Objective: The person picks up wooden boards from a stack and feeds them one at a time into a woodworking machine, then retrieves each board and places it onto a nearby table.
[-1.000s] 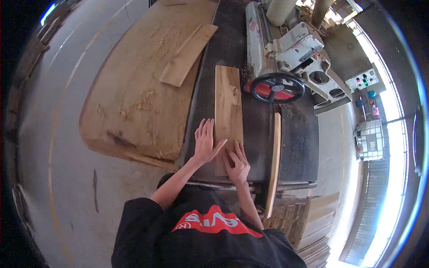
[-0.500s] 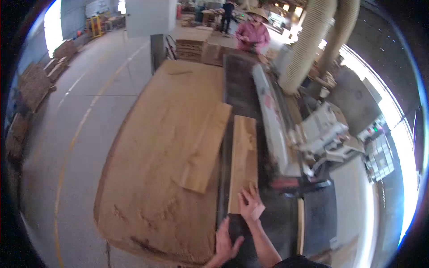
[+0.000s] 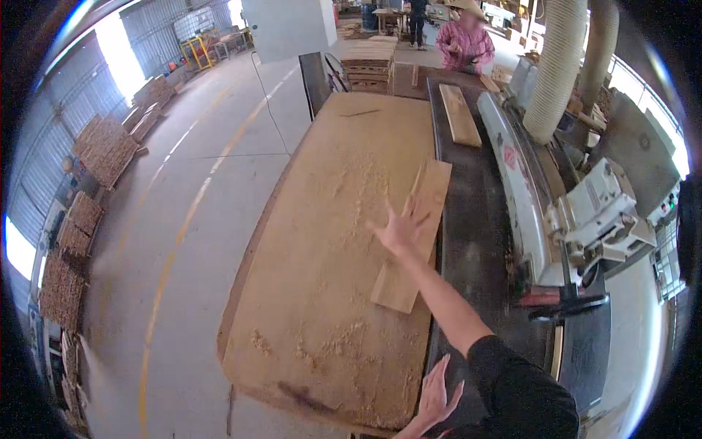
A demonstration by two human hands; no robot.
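Note:
My right hand (image 3: 404, 231) reaches out with fingers spread over a wooden board (image 3: 398, 284), overlapping its left edge and middle in this view. The board lies at a slant along the right side of the plywood-topped table (image 3: 292, 256). Closer to me, my left hand (image 3: 436, 395) is at the dark machine bed, holding nothing, its thumb apart from its fingers. A second wooden board (image 3: 461, 115) lies farther off on that dark bed (image 3: 474, 219), away from both hands.
Right of the bed runs a long pale machine housing (image 3: 512, 183) with a ribbed hose (image 3: 559, 73) above it. A person in a pink top (image 3: 466, 45) stands at the far end. Sawdust (image 3: 344, 340) litters the table. Stacked wood (image 3: 108, 150) lines the left wall.
The board that was under my right hand is now far along the dark bed. My right hand has moved left and forward over the other board. My left hand stays low, near the bed.

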